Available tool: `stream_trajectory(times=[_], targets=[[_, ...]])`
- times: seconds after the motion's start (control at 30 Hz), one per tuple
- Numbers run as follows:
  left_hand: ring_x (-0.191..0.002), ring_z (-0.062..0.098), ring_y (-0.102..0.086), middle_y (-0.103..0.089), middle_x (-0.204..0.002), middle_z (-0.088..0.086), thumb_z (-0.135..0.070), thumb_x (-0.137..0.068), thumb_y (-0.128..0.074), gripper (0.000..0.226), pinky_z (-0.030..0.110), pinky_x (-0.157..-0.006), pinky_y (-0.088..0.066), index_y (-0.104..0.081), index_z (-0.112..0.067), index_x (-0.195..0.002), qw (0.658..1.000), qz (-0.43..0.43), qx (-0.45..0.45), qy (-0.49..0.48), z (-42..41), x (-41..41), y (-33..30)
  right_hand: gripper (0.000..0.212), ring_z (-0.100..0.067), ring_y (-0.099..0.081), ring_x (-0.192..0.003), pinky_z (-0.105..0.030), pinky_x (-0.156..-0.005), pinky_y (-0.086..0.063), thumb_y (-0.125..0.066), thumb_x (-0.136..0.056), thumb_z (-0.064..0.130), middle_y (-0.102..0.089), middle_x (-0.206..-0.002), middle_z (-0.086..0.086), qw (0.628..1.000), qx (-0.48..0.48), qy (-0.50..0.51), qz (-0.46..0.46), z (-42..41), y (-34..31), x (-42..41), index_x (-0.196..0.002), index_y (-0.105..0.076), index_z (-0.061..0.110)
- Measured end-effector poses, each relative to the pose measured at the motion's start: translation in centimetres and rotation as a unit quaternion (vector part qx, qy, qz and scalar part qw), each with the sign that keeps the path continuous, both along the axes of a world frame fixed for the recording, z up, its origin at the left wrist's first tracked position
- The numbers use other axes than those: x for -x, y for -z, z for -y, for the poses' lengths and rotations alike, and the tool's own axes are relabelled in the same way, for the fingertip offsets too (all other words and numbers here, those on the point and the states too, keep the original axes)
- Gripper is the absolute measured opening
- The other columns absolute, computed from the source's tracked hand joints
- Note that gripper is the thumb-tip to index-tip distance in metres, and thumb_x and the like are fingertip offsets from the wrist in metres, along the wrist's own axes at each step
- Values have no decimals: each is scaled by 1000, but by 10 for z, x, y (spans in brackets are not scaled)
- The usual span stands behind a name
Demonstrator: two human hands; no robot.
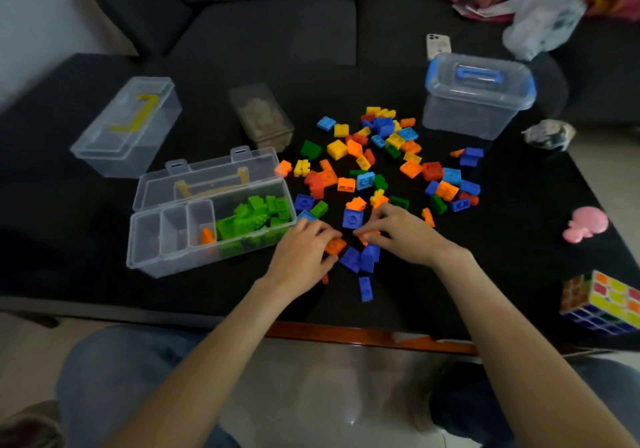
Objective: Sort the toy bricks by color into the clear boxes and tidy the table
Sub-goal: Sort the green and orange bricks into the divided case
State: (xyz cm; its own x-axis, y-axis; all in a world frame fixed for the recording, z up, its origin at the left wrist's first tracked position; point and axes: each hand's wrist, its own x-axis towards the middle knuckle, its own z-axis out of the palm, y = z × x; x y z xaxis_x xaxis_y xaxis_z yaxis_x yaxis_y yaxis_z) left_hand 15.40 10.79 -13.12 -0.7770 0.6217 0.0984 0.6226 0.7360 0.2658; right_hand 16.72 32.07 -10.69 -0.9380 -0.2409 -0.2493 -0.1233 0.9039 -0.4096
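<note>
Toy bricks (367, 156) are spread in a loose heap on the black table (86, 239), just beyond both hands. An orange brick (334, 246) is pinched by the left hand (304, 253); another orange brick (367, 238) is held under the curled right hand (401, 234). Left of the grip, the open clear box (207, 226) is laid lengthwise across the table, green bricks (256, 219) inside. A dark sofa (263, 14) is seen behind
</note>
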Motion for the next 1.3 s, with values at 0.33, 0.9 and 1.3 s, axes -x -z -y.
stream_trajectory(times=[0.33, 0.9, 1.3], targets=[[-121, 20, -46, -51, -128, 4, -28, -92, -55, 40, 29, -96, -37, -51, -16, -130, 994, 62, -60, -73, -68, 51, -20, 37, -16, -49, -121, -26, -98, -40, -55, -94, 25, -42, -138, 0, 993, -28, 61, -100, -33, 8, -9, -131, -55, 23], [-94, 9, -58, -61, -103, -6, -17, -84, -67, 18, 24, -77, -49, -60, -22, -100, 986, 72, -140, -49, -73, 67, -11, 38, -8, -51, -97, -12, -68, -37, -67, -83, 12, -52, -118, 1, 932, 148, 314, -107, -80, 13, -35, -117, -53, 21], [-115, 22, -52, -56, -123, 6, -23, -84, -69, 47, 34, -94, -44, -54, -17, -128, 991, 54, 89, -86, -84, 107, -24, 41, -3, -52, -102, -10, -77, -37, -66, -85, 16, -53, -123, 7, 943, 142, 271, -132, -79, 5, -20, -122, -53, 28]])
